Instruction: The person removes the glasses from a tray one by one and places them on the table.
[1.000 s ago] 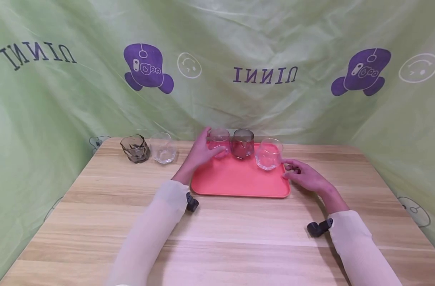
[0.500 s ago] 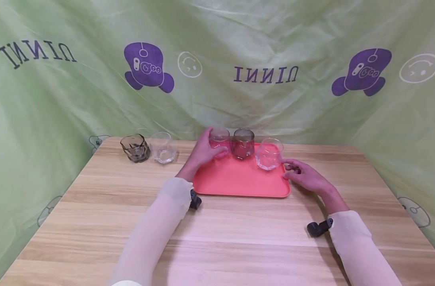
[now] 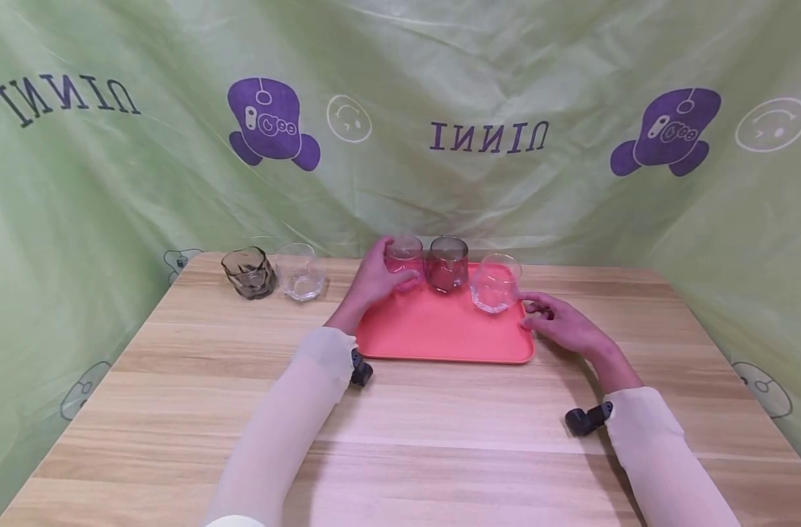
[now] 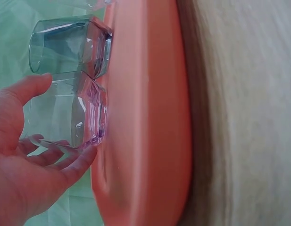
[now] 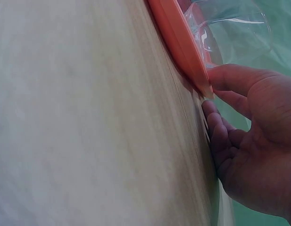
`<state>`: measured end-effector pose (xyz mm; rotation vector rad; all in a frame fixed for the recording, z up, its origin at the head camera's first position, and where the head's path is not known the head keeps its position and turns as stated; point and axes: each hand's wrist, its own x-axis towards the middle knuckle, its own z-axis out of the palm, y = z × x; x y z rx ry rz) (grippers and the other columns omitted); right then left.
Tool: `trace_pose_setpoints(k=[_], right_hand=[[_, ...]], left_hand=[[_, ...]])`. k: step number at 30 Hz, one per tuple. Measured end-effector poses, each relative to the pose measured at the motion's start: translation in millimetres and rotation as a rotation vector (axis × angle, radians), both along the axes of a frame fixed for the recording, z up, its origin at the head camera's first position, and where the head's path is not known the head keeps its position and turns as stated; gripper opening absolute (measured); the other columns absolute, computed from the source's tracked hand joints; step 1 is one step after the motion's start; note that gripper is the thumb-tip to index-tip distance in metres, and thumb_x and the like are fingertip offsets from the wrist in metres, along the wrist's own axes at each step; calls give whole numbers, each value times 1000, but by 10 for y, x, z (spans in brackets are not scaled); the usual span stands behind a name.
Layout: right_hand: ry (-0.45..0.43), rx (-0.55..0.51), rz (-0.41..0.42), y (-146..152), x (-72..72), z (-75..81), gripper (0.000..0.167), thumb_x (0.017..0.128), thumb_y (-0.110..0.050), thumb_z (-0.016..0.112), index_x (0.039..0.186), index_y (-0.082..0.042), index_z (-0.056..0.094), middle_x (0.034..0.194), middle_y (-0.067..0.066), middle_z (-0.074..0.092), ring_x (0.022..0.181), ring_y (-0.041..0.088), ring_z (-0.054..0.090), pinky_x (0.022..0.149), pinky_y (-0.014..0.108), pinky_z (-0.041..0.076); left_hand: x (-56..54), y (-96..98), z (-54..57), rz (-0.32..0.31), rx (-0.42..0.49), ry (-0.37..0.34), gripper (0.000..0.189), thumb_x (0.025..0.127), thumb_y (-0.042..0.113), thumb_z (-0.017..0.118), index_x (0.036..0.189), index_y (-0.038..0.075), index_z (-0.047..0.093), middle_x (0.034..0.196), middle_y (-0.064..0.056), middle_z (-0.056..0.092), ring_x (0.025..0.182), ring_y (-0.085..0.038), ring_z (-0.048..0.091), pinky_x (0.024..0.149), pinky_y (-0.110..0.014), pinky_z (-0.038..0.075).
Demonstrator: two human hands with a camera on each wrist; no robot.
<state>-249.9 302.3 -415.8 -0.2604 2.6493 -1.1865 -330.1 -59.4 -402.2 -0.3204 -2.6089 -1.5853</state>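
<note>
A red-orange tray point(image 3: 440, 329) lies on the table with three glasses along its far side. My left hand point(image 3: 377, 278) curls round the clear glass point(image 3: 407, 256) at the left, thumb on the near side and fingers round the outside; this glass point(image 4: 65, 110) stands upright on the tray in the left wrist view. Beside it, very close, stands a smoky grey glass point(image 3: 448, 267). Another clear glass point(image 3: 495, 289) sits near the tray's right end. There my right hand point(image 3: 561, 322) pinches the tray's right rim, thumb at the edge point(image 5: 202, 80).
On the table point(image 3: 440, 439), left of the tray, stand a dark faceted glass point(image 3: 250, 274) and a clear glass point(image 3: 301, 278), close together. A green printed curtain point(image 3: 400, 146) hangs behind the table and down both sides.
Between the first frame and the second, my left hand and forearm shifted slightly right, and the clear glass in that hand edged right with them. My right hand has stayed on the tray's rim.
</note>
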Motion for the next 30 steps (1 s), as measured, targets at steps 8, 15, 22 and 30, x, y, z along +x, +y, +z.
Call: trace_pose_setpoints(k=[8, 15, 22, 30], right_hand=[[-5, 7, -7, -3, -4, 9, 59, 102, -23, 66, 154, -5, 45, 133, 23, 54, 113, 36, 50, 95, 48, 43], [3, 7, 4, -8, -5, 24, 60, 102, -23, 66, 153, -3, 44, 133, 26, 53, 113, 38, 50, 93, 50, 44], [-9, 15, -15, -4, 3, 10, 58, 102, -25, 65, 153, -6, 45, 133, 23, 53, 113, 37, 48, 94, 49, 43], [-5, -3, -13, -3, 14, 11, 57, 102, -22, 66, 153, -6, 46, 131, 21, 54, 111, 34, 49, 92, 45, 43]], left_hand=[[15, 5, 11, 14, 14, -1, 87, 86, 17, 86, 154, -1, 35, 148, -19, 48, 135, -32, 47, 114, -39, 38], [31, 5, 26, 21, 15, -1, 87, 85, 18, 87, 154, 0, 36, 147, -19, 49, 133, -31, 49, 112, -39, 39], [34, -3, 28, 33, 6, -4, 87, 85, 17, 87, 154, 0, 36, 148, -19, 49, 136, -31, 47, 115, -39, 37], [82, -29, 89, 45, 1, -18, 86, 86, 20, 86, 154, 4, 38, 146, -18, 51, 132, -32, 51, 110, -41, 43]])
